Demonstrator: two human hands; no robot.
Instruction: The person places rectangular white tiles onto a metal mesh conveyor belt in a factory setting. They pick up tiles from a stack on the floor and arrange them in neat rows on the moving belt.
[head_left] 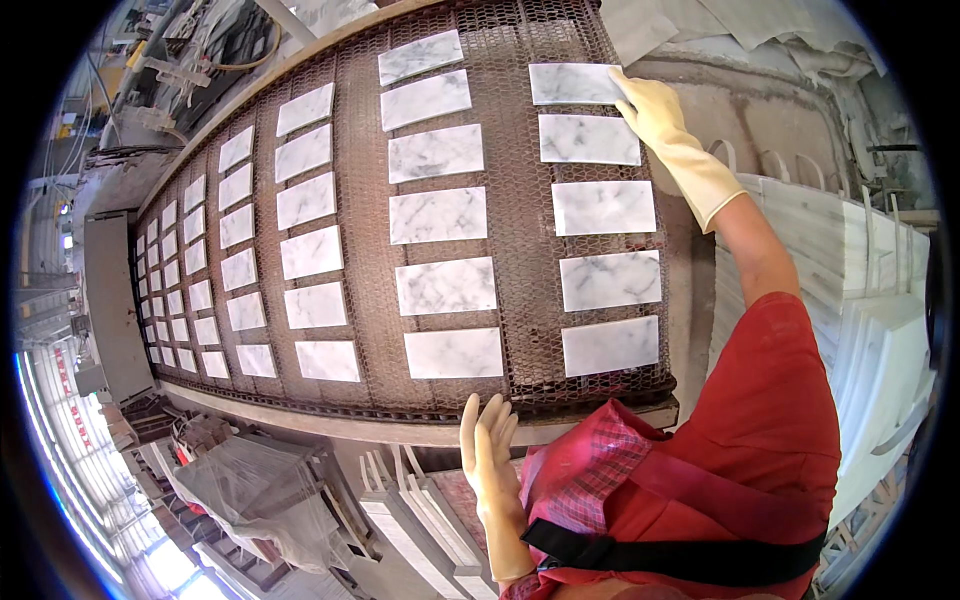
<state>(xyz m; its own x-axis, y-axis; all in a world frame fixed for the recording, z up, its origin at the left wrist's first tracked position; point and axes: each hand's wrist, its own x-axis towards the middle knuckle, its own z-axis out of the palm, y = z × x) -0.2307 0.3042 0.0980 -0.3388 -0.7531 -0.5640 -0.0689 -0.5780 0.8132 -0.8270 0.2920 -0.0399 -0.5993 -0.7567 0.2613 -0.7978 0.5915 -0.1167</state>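
Thin rectangular white marble tiles with grey veins lie in rows on a brown wire-mesh conveyor belt (pixel 520 240). At the far right end of the belt, my right hand (pixel 652 108), in a cream rubber glove, has its fingers on the right end of the farthest marble tile (pixel 572 84). The tile lies flat on the mesh, and the fingers' undersides are hidden. My left hand (pixel 488 440), gloved the same way, is raised beside the belt's near edge. Its fingers are stretched out and nothing is in it. The closest tile to it is a marble tile (pixel 453 354) just beyond the edge.
A wooden rail (pixel 420 430) borders the belt's near side. Large white stone slabs (pixel 800 250) stand at the right, beside my right arm. Below left are plastic-covered goods (pixel 260 490) and upright pale slabs (pixel 420 515). A grey panel (pixel 115 300) stands at the belt's left end.
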